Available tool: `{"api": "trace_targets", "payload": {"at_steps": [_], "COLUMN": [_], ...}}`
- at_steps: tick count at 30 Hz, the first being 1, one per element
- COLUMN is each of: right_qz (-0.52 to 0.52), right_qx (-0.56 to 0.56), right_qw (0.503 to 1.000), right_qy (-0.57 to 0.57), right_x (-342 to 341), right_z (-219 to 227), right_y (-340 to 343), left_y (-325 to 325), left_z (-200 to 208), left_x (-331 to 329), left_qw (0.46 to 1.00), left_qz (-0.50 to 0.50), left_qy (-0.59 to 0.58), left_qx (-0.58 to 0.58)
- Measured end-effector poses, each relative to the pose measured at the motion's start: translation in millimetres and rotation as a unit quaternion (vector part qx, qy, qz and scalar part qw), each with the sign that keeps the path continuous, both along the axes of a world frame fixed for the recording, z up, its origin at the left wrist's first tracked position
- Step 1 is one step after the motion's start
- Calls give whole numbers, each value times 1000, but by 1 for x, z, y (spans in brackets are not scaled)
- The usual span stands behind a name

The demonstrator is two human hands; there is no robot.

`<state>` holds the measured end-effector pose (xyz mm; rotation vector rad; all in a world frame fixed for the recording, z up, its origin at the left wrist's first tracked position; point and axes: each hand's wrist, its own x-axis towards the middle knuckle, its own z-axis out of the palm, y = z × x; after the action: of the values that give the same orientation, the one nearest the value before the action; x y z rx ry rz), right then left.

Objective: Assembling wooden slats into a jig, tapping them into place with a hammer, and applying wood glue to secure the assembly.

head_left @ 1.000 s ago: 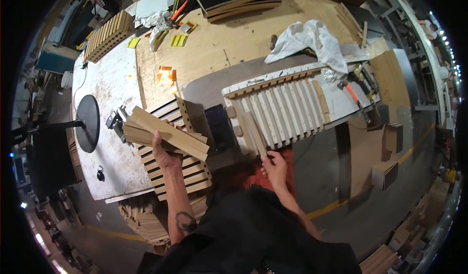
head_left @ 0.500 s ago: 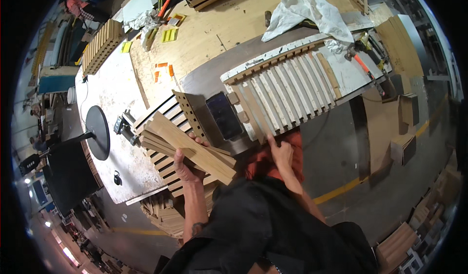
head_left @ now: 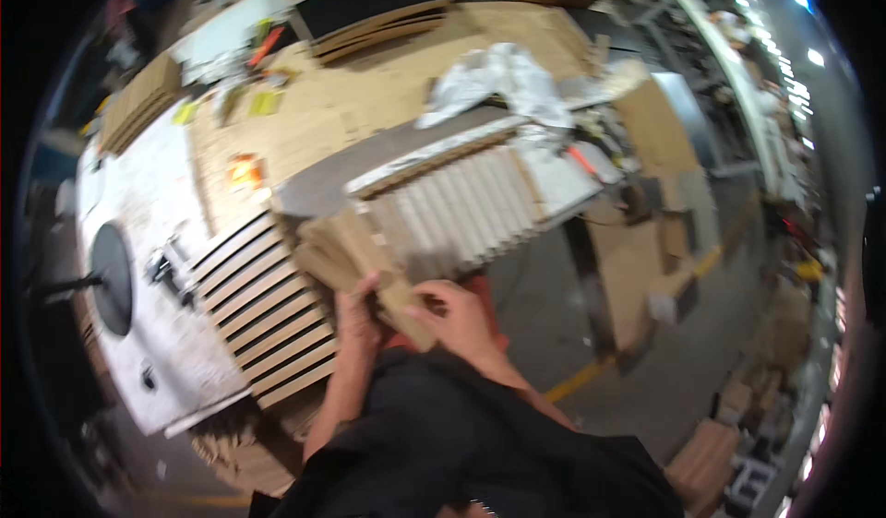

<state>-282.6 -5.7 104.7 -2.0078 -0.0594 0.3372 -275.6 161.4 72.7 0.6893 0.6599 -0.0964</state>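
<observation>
Wooden slats (head_left: 392,291) are held as an uneven stack at the near edge of the desk (head_left: 138,186), between the slotted frame (head_left: 263,310) and the ribbed white rack (head_left: 457,209). Left hand (head_left: 358,317): grip clenched around the stack. Right hand (head_left: 457,322): fingers at the stack's near end; blur leaves me unable to tell whether its grip holds a slat. Risk: slats could slip over the desk edge if the left thumb relaxes; a wide swing could knock the frame's corner.

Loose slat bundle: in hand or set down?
In hand. The left hand grips the loose slat bundle, thumb on top; the right hand is at its near end, but blur hides whether it grips.
</observation>
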Motion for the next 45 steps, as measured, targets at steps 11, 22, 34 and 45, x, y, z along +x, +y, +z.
{"api": "trace_targets", "payload": {"at_steps": [11, 22, 34, 45], "right_qz": [-112, -152, -136, -149], "right_qx": [84, 176, 1, -56], "right_qw": [986, 956, 989, 976], "right_qy": [87, 180, 65, 147], "right_x": [-9, -12, 17, 9], "right_z": [-38, -41, -125, -138], "right_y": [-10, 10, -45, -51], "left_y": [-4, -20, 19, -27], "left_z": [-24, -6, -6, -37], "left_x": [9, 22, 26, 41], "left_qw": [999, 979, 976, 804], "left_qz": [32, -16, -139, -485], "left_qy": [32, 44, 38, -32], "left_qx": [28, 197, 161, 341]}}
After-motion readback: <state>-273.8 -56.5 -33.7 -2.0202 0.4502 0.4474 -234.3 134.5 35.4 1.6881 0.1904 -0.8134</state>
